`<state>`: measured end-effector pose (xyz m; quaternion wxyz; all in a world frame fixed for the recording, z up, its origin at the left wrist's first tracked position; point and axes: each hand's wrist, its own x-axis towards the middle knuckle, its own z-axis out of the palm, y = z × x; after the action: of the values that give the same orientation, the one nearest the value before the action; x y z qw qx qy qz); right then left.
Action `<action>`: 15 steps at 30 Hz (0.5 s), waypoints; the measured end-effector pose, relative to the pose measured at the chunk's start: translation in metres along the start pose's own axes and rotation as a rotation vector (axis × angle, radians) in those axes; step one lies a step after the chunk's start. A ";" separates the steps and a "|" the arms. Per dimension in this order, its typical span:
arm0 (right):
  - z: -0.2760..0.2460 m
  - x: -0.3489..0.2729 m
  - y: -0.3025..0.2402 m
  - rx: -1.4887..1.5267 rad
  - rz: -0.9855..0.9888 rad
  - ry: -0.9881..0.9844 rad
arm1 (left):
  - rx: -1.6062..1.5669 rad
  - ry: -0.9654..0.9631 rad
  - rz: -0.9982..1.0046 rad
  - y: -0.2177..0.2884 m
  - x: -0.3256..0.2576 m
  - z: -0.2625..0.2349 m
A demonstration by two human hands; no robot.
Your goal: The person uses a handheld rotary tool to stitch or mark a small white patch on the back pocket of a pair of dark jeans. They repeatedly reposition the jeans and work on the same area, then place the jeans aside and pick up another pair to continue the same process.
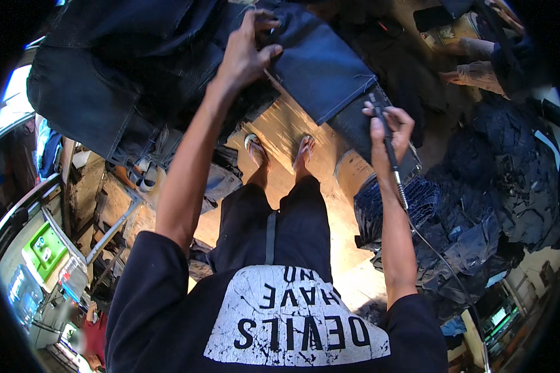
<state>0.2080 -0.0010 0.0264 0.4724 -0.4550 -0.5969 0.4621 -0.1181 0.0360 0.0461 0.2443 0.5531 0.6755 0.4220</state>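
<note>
A dark blue denim trouser leg [323,59] lies stretched out at the top middle, its hem toward my right hand. My left hand [249,53] is at the leg's left edge, thumb and fingers apart, touching or just above the cloth. My right hand [389,133] is closed round a slim black pen-shaped tool [387,133] with a spring at its tail and a thin cable. The tool's tip points up, close to the hem corner. Beneath the leg shows another dark piece of denim [358,127].
Dark denim garments [106,81] are heaped at the upper left. More dark cloth [479,180] is piled at the right, beside a bundle of blue denim [395,208]. The tool's cable [445,261] trails to the lower right. Another person's hand [457,76] shows at the upper right.
</note>
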 end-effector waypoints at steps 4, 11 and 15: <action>-0.015 0.002 0.017 -0.210 -0.093 -0.073 | 0.070 0.424 -0.265 0.039 -0.095 0.073; -0.046 0.023 0.025 -0.324 -0.284 -0.259 | -0.423 0.145 -0.675 0.067 -0.143 0.142; -0.050 0.024 0.033 -0.257 -0.384 -0.343 | -0.520 0.169 -0.668 0.070 -0.143 0.140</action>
<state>0.2572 0.0343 0.0040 0.3820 -0.3050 -0.7970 0.3547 0.0698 -0.0560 0.0122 0.4426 0.1877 0.7061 0.5199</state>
